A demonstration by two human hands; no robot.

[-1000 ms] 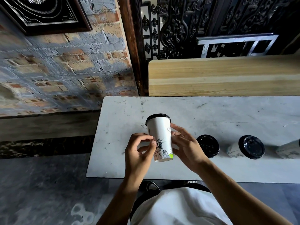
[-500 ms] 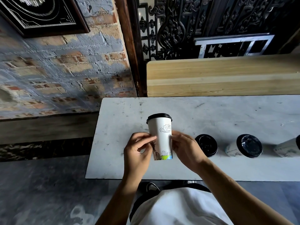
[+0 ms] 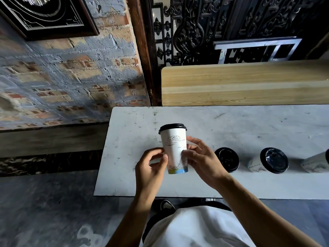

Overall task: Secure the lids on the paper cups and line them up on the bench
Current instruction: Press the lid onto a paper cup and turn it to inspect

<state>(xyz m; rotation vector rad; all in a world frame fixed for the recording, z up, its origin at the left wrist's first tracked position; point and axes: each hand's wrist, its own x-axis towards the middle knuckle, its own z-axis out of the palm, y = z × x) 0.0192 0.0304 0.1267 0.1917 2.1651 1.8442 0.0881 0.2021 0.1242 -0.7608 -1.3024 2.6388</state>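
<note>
I pinch the lidded cup (image 3: 175, 150) between my fingers (image 3: 184, 153), judging it ready to set on the surface (image 3: 249, 125) beside the row.

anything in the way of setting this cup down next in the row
Nothing visible. The cup, held in both hands, is just left of the nearest lidded cup, and the bench below and to its left is bare.

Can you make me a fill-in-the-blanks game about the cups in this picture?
1. The cup in the hands has a lid coloured ____.
2. The right hand touches the cup, and so does the ____ hand.
3. The other cups stand on the bench to the ____ of the held cup.

Missing words: black; left; right
</note>
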